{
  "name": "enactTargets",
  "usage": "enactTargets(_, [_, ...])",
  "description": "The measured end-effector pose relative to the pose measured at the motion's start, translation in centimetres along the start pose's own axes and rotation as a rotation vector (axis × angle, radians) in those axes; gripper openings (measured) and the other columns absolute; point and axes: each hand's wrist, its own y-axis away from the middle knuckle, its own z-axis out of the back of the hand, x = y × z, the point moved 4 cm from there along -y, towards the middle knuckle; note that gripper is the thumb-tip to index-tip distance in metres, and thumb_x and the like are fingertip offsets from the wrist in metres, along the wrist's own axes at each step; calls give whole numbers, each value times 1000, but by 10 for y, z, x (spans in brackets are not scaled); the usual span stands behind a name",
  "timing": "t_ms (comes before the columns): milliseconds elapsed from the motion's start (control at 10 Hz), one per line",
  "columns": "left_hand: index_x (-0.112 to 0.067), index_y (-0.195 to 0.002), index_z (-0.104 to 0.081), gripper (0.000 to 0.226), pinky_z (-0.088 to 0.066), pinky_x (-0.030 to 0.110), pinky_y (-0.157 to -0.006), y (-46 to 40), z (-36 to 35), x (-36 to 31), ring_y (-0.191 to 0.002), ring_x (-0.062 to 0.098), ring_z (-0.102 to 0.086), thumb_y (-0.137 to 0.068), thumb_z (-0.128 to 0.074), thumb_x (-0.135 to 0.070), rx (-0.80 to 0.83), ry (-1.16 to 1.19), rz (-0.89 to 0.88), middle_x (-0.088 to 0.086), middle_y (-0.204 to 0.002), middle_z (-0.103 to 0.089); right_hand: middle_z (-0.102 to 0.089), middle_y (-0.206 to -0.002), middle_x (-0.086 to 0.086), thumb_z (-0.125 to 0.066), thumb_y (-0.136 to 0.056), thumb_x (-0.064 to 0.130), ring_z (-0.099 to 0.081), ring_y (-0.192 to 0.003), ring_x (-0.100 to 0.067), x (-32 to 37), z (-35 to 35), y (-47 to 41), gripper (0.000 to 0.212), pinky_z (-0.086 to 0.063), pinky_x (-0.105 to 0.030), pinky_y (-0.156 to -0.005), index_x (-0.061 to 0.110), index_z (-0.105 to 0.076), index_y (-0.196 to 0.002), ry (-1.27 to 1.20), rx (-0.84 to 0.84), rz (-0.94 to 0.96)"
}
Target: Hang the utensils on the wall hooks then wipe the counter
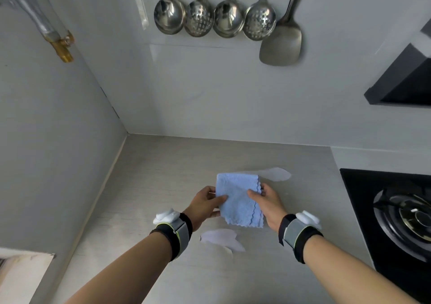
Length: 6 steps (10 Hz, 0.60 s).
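Several steel utensils hang in a row on the back wall: a ladle [168,15], a slotted spoon [199,18], a plain spoon [228,19], another slotted spoon [259,21] and a spatula [281,46]. Over the grey counter [163,170] I hold a folded light-blue cloth [238,200] between both hands. My left hand [205,204] pinches its left edge and my right hand [268,202] pinches its right edge. The cloth is lifted a little above the counter.
Two pale patches mark the counter, one behind the cloth [276,173] and one in front [221,238]. A black gas hob [396,215] lies at the right, a black range hood [405,82] above it. A pipe with a brass valve [63,47] runs down the left wall.
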Motion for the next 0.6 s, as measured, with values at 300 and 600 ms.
enactTargets(300, [-17,-131,-59,39,-59,36,-91,-80,-39,-87,-108,21,-71,-94,-69,-21,43,-76,-194,6,-120,-71,-75,-104,-9,-67,-90,18,-72,-100,-28,92,58,-84,15,-58,-47,-91,12,-67,-104,142,-167,165])
enactTargets(600, [-20,-137,-59,44,-50,26,-97,-109,0,-70,-118,11,-62,-94,-69,-24,-46,-566,-246,-2,-130,-67,-63,-96,0,-58,-87,9,-63,-99,-29,69,111,-113,27,-50,-34,-74,8,-60,-114,664,-382,184])
